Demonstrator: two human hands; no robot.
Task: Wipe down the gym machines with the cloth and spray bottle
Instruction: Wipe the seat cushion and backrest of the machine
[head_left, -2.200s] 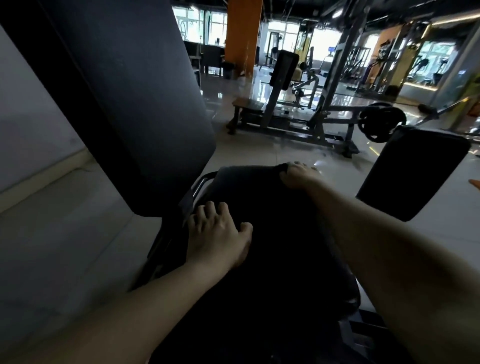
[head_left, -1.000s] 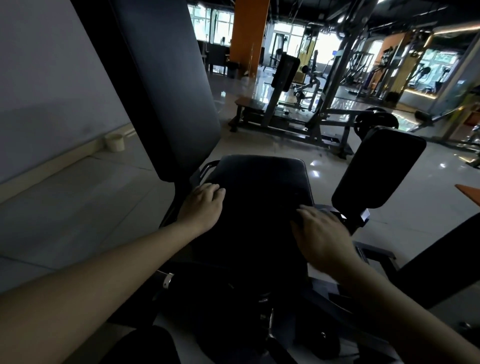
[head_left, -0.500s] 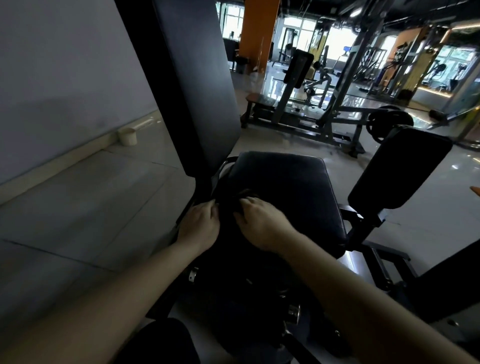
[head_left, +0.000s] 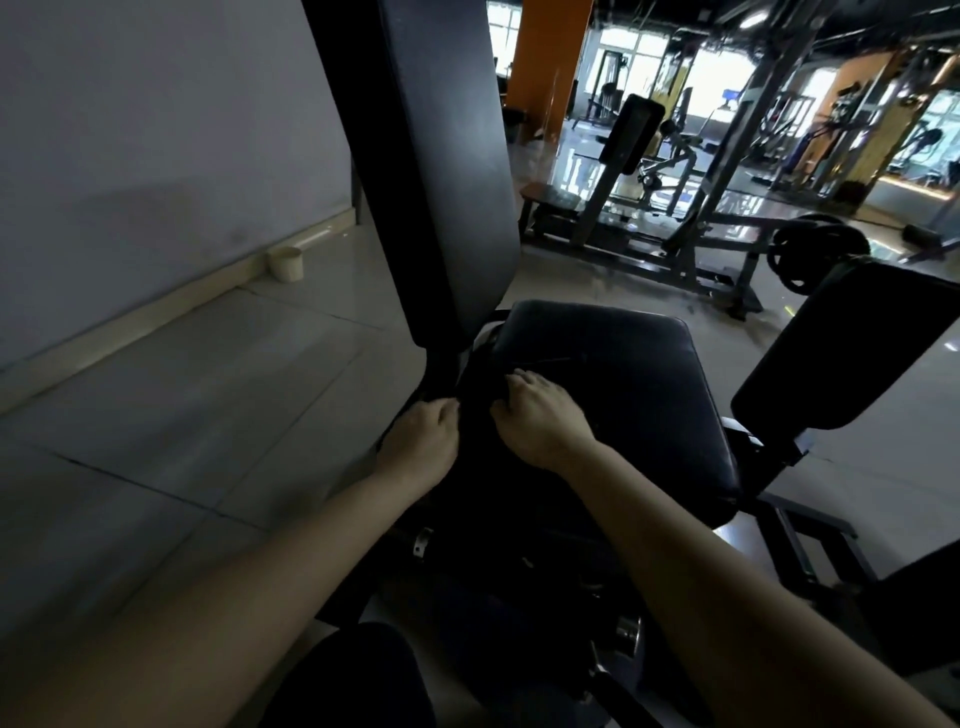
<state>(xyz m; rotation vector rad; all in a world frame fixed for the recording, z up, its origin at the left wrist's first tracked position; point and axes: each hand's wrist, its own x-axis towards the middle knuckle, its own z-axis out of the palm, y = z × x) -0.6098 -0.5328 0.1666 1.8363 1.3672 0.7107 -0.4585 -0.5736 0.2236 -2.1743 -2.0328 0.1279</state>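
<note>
1. Our left hand sits at the near-left corner of the seat, knuckles up. Its fingers are curled over into a fold of dark cloth.
2. Our right hand is just beside it, a little further onto the seat. Its fingers are bent down and its thumb is turned in toward the same fold, so it grips the cloth too.
3. The cloth lies bunched between the two hands, on the left edge of the seat. It is dark on dark, so we cannot trace its full outline.
4. Both forearms reach in bare from the bottom corners, the left from low left and the right from low right.
5. Under the hands is the seat pad, black, flat and rounded at the corners. Most of its top lies uncovered beyond and to the right of the right hand.
6. The tall black back pad rises from the seat's far-left edge and tilts away to the upper left.
7. To the right of the seat, apart from it, stands a second black pad, tilted on its own bracket.
8. Left of the machine is pale tiled floor. A paper cup stands upright at the foot of the grey wall.
9. Further back there is another machine frame with a weight plate to its right. An orange pillar stands behind, in front of bright windows.
</note>
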